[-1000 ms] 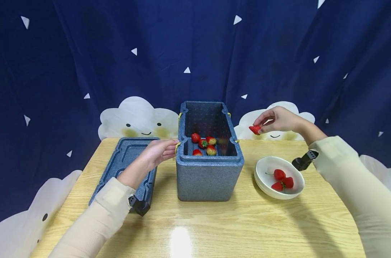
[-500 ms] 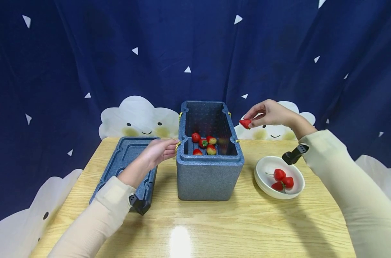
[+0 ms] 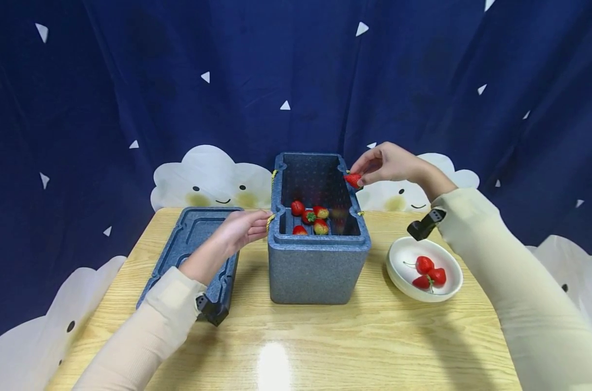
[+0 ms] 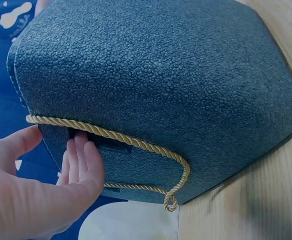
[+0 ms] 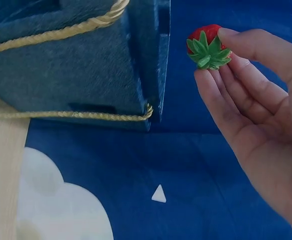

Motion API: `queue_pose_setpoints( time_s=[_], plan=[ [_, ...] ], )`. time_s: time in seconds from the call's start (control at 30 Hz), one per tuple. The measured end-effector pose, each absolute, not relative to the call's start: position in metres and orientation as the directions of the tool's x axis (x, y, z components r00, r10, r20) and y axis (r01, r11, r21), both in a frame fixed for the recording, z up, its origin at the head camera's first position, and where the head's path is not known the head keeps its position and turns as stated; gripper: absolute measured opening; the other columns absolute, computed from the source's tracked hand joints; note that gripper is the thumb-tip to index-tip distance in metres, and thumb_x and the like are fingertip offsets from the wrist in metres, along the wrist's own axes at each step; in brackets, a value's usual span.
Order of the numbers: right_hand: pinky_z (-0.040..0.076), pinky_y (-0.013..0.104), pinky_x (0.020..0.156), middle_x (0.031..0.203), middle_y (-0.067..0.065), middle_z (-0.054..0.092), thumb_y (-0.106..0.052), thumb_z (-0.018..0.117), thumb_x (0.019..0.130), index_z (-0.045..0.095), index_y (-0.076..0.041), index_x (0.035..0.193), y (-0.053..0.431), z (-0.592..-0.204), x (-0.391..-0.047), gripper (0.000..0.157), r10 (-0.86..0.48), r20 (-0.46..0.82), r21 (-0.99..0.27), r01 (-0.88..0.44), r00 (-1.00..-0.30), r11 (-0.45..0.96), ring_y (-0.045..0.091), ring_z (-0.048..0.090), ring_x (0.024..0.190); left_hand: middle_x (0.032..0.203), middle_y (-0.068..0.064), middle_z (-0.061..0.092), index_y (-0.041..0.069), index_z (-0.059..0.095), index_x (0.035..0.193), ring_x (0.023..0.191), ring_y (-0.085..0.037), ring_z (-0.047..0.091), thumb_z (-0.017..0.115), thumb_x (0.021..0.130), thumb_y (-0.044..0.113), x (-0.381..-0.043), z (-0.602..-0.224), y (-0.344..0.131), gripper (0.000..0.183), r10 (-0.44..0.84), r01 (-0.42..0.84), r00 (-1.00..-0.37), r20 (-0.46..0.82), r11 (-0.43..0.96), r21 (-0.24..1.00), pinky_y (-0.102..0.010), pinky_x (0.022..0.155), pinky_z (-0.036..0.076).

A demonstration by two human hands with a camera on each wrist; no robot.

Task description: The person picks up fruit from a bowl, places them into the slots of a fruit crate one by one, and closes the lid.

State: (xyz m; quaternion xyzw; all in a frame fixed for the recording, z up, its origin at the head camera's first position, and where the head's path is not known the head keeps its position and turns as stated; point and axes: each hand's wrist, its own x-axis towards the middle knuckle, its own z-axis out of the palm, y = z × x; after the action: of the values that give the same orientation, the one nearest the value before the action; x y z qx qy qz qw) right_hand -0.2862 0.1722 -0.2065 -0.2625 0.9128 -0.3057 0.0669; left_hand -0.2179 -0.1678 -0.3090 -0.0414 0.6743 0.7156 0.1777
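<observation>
My right hand point(image 3: 398, 163) pinches a red strawberry point(image 3: 353, 180) between thumb and fingertips, level with the right rim of a deep blue-grey foam box point(image 3: 317, 274). In the right wrist view the strawberry's green leafy cap point(image 5: 208, 52) faces the camera. My left hand point(image 3: 239, 228) rests against the box's left side. In the left wrist view its relaxed fingers point(image 4: 78, 160) touch the wall beside a gold rope point(image 4: 135, 142), with the thumb near the rope's upper end. Several strawberries point(image 3: 309, 216) lie on the box's floor.
A white bowl point(image 3: 395, 271) with red fruit point(image 3: 425, 265) stands right of the box; one piece has a thin stem. The box's lid point(image 3: 178, 239) lies on the wooden table point(image 3: 354, 347) at the left, partly under my left forearm. A dark blue curtain point(image 3: 227, 43) hangs behind.
My right hand has moved left with the strawberry, from above the bowl's left side to the box's right rim. My left hand stays in place against the box.
</observation>
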Motion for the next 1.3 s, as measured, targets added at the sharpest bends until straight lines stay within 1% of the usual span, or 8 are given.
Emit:
queue_pose_setpoints(
  time_s=[0.23,0.47,0.67,0.83,0.93,1.03,1.17,1.3],
  plan=[
    [0.057,0.017,0.079,0.098,0.009,0.073,-0.005,0.071,0.084,0.07,-0.002,0.11,0.151,-0.2,-0.296,0.026,-0.531,0.039,-0.624,-0.436,-0.846,0.649,0.015,0.066,0.082,0.086,0.004,0.061,-0.003,0.049,0.128,0.077,-0.003,0.063,0.056,0.094,0.016,-0.217,-0.308,-0.167,0.039,0.186,-0.311,-0.936,-0.3,-0.028,0.95,-0.035,0.105,0.05],
    [0.056,0.021,0.082,0.102,0.011,0.072,-0.007,0.072,0.084,0.07,-0.005,0.11,0.127,-0.192,-0.301,0.026,-0.549,0.034,-0.598,-0.457,-0.835,0.658,0.02,0.062,0.087,0.092,0.002,0.06,-0.005,0.045,0.133,0.079,-0.003,0.062,0.056,0.095,0.016,-0.217,-0.308,-0.167,0.045,0.183,-0.311,-0.936,-0.302,-0.023,0.95,-0.036,0.107,0.048],
    [0.055,0.022,0.082,0.101,0.01,0.073,-0.009,0.072,0.084,0.071,-0.004,0.109,0.109,-0.187,-0.306,0.025,-0.561,0.022,-0.613,-0.455,-0.828,0.646,0.02,0.061,0.086,0.089,0.003,0.061,-0.005,0.047,0.132,0.078,-0.003,0.063,0.057,0.094,0.016,-0.215,-0.308,-0.168,0.045,0.182,-0.31,-0.936,-0.301,-0.021,0.951,-0.03,0.099,0.053],
    [0.055,0.025,0.086,0.097,0.006,0.074,-0.009,0.071,0.085,0.071,-0.004,0.108,0.094,-0.184,-0.311,0.024,-0.573,0.011,-0.624,-0.454,-0.819,0.637,0.018,0.061,0.085,0.083,0.005,0.062,-0.006,0.048,0.132,0.076,-0.002,0.063,0.056,0.095,0.016,-0.216,-0.308,-0.168,0.043,0.183,-0.297,-0.94,-0.287,-0.029,0.954,-0.039,0.11,0.045],
    [0.055,0.029,0.09,0.096,0.004,0.074,-0.009,0.071,0.085,0.071,-0.004,0.108,0.086,-0.186,-0.315,0.023,-0.569,0.005,-0.638,-0.441,-0.822,0.631,0.018,0.061,0.085,0.081,0.006,0.062,-0.007,0.048,0.132,0.075,-0.002,0.063,0.056,0.095,0.015,-0.215,-0.309,-0.168,0.043,0.183,-0.296,-0.941,-0.285,-0.035,0.954,-0.042,0.113,0.041],
    [0.054,0.034,0.095,0.096,0.005,0.074,-0.009,0.071,0.085,0.071,-0.003,0.108,0.081,-0.189,-0.317,0.024,-0.559,-0.004,-0.659,-0.418,-0.829,0.625,0.018,0.061,0.086,0.082,0.006,0.062,-0.006,0.049,0.131,0.075,-0.002,0.063,0.056,0.095,0.016,-0.215,-0.309,-0.168,0.043,0.176,-0.304,-0.939,-0.295,-0.027,0.952,-0.039,0.11,0.045],
    [0.051,0.041,0.102,0.098,0.008,0.073,-0.007,0.071,0.085,0.07,-0.001,0.108,0.077,-0.195,-0.319,0.024,-0.544,-0.011,-0.682,-0.391,-0.839,0.618,0.02,0.06,0.089,0.085,0.005,0.062,-0.005,0.048,0.132,0.077,-0.002,0.063,0.056,0.095,0.017,-0.214,-0.309,-0.168,0.044,0.175,-0.306,-0.938,-0.298,-0.019,0.952,-0.03,0.099,0.054],
    [0.049,0.043,0.104,0.099,0.009,0.073,-0.008,0.071,0.085,0.07,-0.001,0.109,0.077,-0.2,-0.321,0.025,-0.526,-0.026,-0.679,-0.371,-0.85,0.634,0.021,0.059,0.091,0.085,0.005,0.062,-0.006,0.048,0.133,0.077,-0.002,0.063,0.056,0.095,0.016,-0.213,-0.309,-0.168,0.044,0.183,-0.304,-0.938,-0.294,-0.028,0.952,-0.026,0.092,0.057]
  ],
)
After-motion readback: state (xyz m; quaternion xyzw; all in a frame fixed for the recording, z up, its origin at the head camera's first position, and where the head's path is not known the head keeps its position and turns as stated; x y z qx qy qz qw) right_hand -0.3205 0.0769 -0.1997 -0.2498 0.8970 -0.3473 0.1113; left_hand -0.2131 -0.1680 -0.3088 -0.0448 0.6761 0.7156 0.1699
